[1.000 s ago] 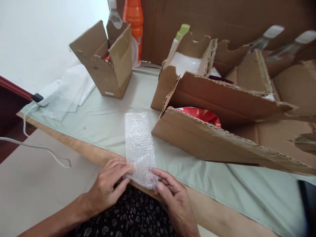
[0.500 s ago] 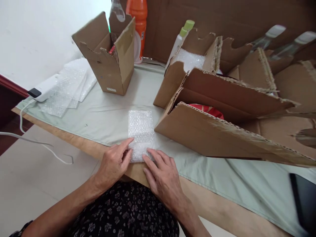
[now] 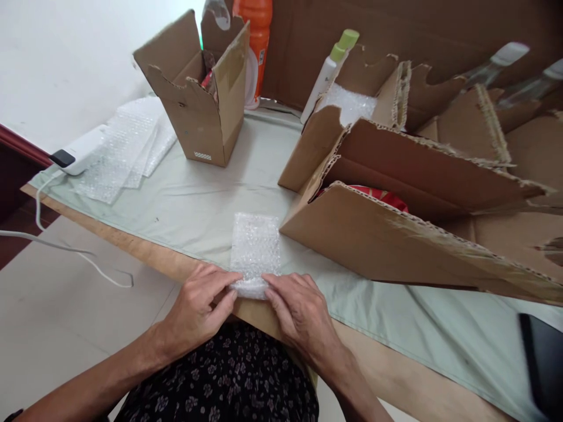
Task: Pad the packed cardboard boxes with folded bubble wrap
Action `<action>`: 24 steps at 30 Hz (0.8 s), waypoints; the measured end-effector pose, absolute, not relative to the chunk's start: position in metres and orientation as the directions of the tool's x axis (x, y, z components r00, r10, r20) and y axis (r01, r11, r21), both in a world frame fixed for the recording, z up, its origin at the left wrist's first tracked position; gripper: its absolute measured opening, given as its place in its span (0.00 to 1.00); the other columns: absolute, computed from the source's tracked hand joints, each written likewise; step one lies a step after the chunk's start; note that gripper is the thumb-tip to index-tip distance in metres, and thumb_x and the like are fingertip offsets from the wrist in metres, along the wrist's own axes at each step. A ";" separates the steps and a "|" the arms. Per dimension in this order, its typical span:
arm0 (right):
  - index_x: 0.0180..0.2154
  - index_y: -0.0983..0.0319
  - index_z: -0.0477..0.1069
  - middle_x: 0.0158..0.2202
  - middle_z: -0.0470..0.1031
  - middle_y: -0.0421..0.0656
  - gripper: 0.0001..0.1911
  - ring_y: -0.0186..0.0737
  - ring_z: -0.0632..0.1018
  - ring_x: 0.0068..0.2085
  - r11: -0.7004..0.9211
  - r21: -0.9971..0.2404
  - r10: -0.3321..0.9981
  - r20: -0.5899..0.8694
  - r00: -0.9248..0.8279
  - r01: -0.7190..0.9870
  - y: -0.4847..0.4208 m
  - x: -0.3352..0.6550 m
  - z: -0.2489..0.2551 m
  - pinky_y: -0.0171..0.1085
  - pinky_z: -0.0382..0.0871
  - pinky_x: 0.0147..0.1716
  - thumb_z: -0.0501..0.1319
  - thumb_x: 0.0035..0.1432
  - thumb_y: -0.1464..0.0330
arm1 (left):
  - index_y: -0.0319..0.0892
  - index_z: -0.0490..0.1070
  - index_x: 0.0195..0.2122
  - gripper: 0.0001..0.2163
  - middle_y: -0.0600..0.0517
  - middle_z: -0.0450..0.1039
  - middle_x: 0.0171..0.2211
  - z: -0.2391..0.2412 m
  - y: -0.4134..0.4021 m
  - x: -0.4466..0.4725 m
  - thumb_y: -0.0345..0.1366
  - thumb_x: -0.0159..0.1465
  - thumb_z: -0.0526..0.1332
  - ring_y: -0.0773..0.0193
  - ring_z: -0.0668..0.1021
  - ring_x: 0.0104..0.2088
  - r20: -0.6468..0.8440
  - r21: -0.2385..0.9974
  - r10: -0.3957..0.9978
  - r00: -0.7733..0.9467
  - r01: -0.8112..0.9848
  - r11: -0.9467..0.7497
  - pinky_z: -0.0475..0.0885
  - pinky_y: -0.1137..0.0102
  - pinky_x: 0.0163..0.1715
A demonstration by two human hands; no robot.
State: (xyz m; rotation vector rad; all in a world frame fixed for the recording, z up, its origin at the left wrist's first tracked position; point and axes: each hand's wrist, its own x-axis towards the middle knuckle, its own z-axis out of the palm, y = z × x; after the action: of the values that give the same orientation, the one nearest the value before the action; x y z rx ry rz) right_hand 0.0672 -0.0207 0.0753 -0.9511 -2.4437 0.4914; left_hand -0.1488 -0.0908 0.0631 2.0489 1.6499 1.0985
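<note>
A small sheet of bubble wrap (image 3: 255, 243) lies at the table's front edge, its near end folded up into a thick roll. My left hand (image 3: 204, 305) pinches the left end of that roll between thumb and fingers. At the right end, my right hand (image 3: 299, 308) grips it the same way, thumb below and fingers on top. The far part of the sheet lies flat on the cloth. Whether anything is inside the roll I cannot tell.
Right of the sheet stands a large cut cardboard box (image 3: 378, 246) with a red item inside. A smaller open carton (image 3: 197, 123) is behind. Loose bubble wrap sheets (image 3: 127, 146) lie at left beside a white power strip (image 3: 83, 152). A dark phone (image 3: 543, 357) is at far right.
The near end of the bubble wrap has been rolled up thicker. Both hands have closed from resting on it to pinching its two ends. The view has shifted slightly.
</note>
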 end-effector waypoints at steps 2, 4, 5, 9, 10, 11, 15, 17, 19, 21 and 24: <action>0.49 0.62 0.76 0.42 0.83 0.48 0.11 0.44 0.80 0.41 0.692 -0.431 0.722 0.402 -0.563 0.579 -0.023 0.070 0.078 0.42 0.68 0.41 0.56 0.74 0.69 | 0.40 0.75 0.49 0.09 0.51 0.78 0.32 0.062 -0.086 -0.149 0.27 0.70 0.60 0.60 0.78 0.33 0.365 0.615 0.931 0.027 0.743 -0.263 0.73 0.64 0.35; 0.49 0.61 0.76 0.44 0.82 0.48 0.09 0.45 0.79 0.43 0.698 -0.388 0.713 0.455 -0.533 0.602 -0.027 0.072 0.078 0.43 0.68 0.42 0.58 0.72 0.71 | 0.39 0.75 0.49 0.09 0.51 0.78 0.31 0.060 -0.079 -0.149 0.28 0.70 0.59 0.59 0.77 0.33 0.368 0.541 0.929 0.026 0.807 -0.237 0.73 0.62 0.36; 0.49 0.61 0.76 0.44 0.82 0.48 0.09 0.45 0.79 0.44 0.714 -0.374 0.698 0.438 -0.566 0.591 -0.029 0.072 0.078 0.44 0.68 0.43 0.58 0.72 0.72 | 0.39 0.75 0.48 0.08 0.50 0.78 0.31 0.059 -0.077 -0.148 0.29 0.71 0.59 0.58 0.77 0.33 0.366 0.503 0.930 0.031 0.834 -0.226 0.73 0.61 0.37; 0.52 0.60 0.76 0.52 0.81 0.49 0.13 0.50 0.78 0.54 0.791 -0.314 0.609 0.312 -0.730 0.525 -0.029 0.067 0.070 0.48 0.69 0.50 0.57 0.71 0.73 | 0.38 0.75 0.50 0.10 0.46 0.78 0.37 0.057 -0.078 -0.147 0.28 0.71 0.58 0.55 0.77 0.38 0.358 0.443 0.934 0.013 0.878 -0.182 0.74 0.58 0.42; 0.53 0.60 0.76 0.52 0.82 0.49 0.14 0.50 0.77 0.55 0.796 -0.316 0.601 0.305 -0.739 0.516 -0.026 0.066 0.068 0.49 0.69 0.51 0.57 0.71 0.74 | 0.37 0.74 0.52 0.11 0.44 0.77 0.40 0.057 -0.081 -0.147 0.28 0.71 0.58 0.54 0.77 0.42 0.366 0.454 0.931 0.006 0.872 -0.184 0.74 0.57 0.44; 0.53 0.60 0.76 0.51 0.82 0.48 0.15 0.50 0.77 0.55 0.793 -0.340 0.601 0.301 -0.741 0.505 -0.022 0.064 0.067 0.49 0.69 0.51 0.57 0.71 0.75 | 0.37 0.74 0.53 0.12 0.42 0.77 0.44 0.058 -0.085 -0.147 0.28 0.71 0.58 0.53 0.77 0.45 0.378 0.471 0.926 0.010 0.859 -0.201 0.74 0.56 0.47; 0.54 0.58 0.75 0.45 0.84 0.44 0.14 0.46 0.79 0.50 0.726 -0.524 0.621 0.220 -0.752 0.446 -0.009 0.063 0.071 0.47 0.70 0.51 0.56 0.73 0.72 | 0.39 0.73 0.53 0.11 0.43 0.77 0.48 0.062 -0.097 -0.148 0.27 0.71 0.61 0.53 0.76 0.50 0.407 0.533 0.908 0.103 0.780 -0.328 0.71 0.56 0.53; 0.52 0.59 0.75 0.45 0.83 0.45 0.12 0.47 0.78 0.48 0.713 -0.526 0.638 0.211 -0.741 0.464 -0.008 0.065 0.075 0.46 0.70 0.49 0.55 0.74 0.69 | 0.40 0.74 0.50 0.09 0.47 0.79 0.42 0.063 -0.094 -0.149 0.26 0.71 0.60 0.56 0.76 0.45 0.393 0.562 0.914 0.106 0.759 -0.329 0.71 0.59 0.49; 0.51 0.61 0.75 0.47 0.82 0.48 0.12 0.50 0.77 0.49 0.726 -0.446 0.670 0.287 -0.685 0.524 -0.010 0.067 0.076 0.47 0.70 0.48 0.56 0.74 0.67 | 0.40 0.75 0.47 0.07 0.49 0.79 0.36 0.062 -0.085 -0.152 0.27 0.71 0.59 0.58 0.76 0.40 0.366 0.570 0.927 0.085 0.767 -0.296 0.71 0.61 0.44; 0.53 0.63 0.74 0.50 0.81 0.51 0.12 0.52 0.76 0.52 0.744 -0.349 0.668 0.381 -0.639 0.570 -0.012 0.066 0.075 0.48 0.68 0.49 0.56 0.73 0.68 | 0.39 0.76 0.46 0.06 0.50 0.79 0.34 0.060 -0.073 -0.156 0.29 0.72 0.60 0.56 0.76 0.37 0.345 0.535 0.935 0.077 0.803 -0.264 0.70 0.60 0.40; 0.54 0.61 0.74 0.54 0.80 0.49 0.13 0.52 0.75 0.56 0.790 -0.268 0.613 0.367 -0.699 0.552 -0.011 0.061 0.072 0.49 0.66 0.52 0.57 0.72 0.71 | 0.38 0.77 0.46 0.08 0.46 0.79 0.36 0.059 -0.060 -0.162 0.31 0.72 0.59 0.53 0.77 0.38 0.345 0.432 0.937 0.064 0.875 -0.219 0.71 0.57 0.41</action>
State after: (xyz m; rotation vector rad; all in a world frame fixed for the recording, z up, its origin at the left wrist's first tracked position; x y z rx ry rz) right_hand 0.0606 -0.0113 0.0716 -0.8752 -2.5380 0.1902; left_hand -0.1619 -0.0602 0.0593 2.2090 1.8908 0.8612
